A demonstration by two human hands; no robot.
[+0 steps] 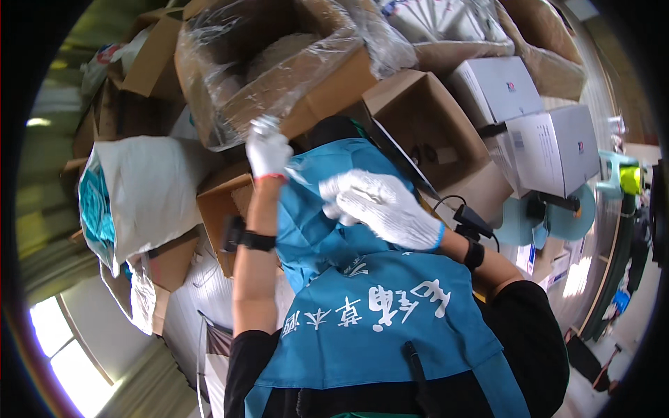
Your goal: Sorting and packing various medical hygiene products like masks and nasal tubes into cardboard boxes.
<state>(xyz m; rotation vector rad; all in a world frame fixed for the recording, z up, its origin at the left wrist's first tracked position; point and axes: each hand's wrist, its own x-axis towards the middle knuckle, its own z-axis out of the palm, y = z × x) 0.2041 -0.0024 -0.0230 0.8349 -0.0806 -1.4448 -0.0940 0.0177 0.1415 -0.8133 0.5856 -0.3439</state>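
Note:
My left hand (pixel 267 155), in a white glove with a red cuff, is raised at the edge of a plastic-lined cardboard box. Its fingers are closed and blurred around something small and shiny that I cannot make out. My right hand (pixel 380 209), in a white knitted glove with a blue cuff, hovers over my lap. Its fingers reach toward the left, slightly bent and apart from the thumb, with nothing visible in them. Beneath both hands lies my blue apron (pixel 390 292) with white lettering. A small translucent blurred piece (pixel 297 174) shows beside the left wrist.
The large plastic-lined carton (pixel 317 87) stands ahead, and an open cardboard box (pixel 481 184) sits to its right. White boxes (pixel 568 150) are stacked farther right beside a light-blue stool (pixel 582 216). On the left stands a white sack (pixel 150 198) with teal contents.

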